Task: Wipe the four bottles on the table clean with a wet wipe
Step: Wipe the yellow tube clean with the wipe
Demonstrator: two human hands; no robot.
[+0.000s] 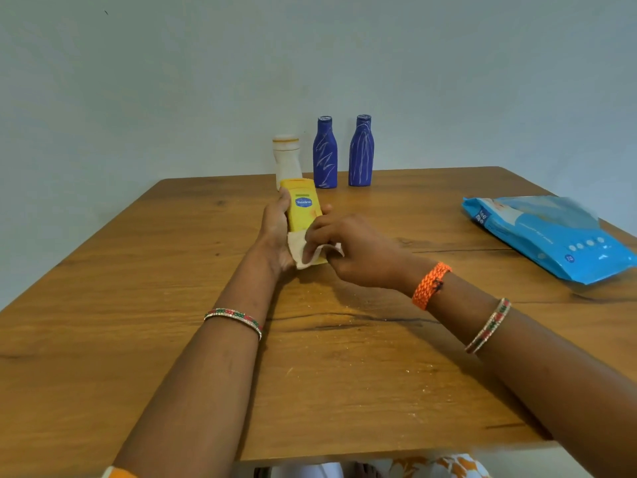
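Four bottles: one yellow bottle [303, 208] held at mid-frame, three standing upright behind it near the table's far edge.
Yellow bottle: held above the wooden table [138, 305], just left of frame centre; its long axis runs from the lower centre of the frame up toward the top, with the capped end pointing away from the camera and slightly up. The blue label faces the camera.
Left hand [275, 229]: wrapped round the bottle's left side, fingers curled behind it, thumb along the near edge, gripping it.
Right hand [348, 246]: fingers bent and pinching the wet wipe [310, 251] against the bottle's lower end.
Wet wipe: white, crumpled, folded over the bottom of the yellow bottle, between the two hands.
White bottle [286, 157]: upright, directly behind the yellow bottle's top, partly hidden by it.
Blue bottles: left blue bottle [325, 153] and right blue bottle [361, 151] stand upright side by side, just right of the white one, both streaked with pale marks.
Wipes pack [551, 236]: blue, lying flat on the table at the right of the frame, well apart from the hands.
Wrists: an orange band [431, 285] and a bangle on the right, a bangle on the left.
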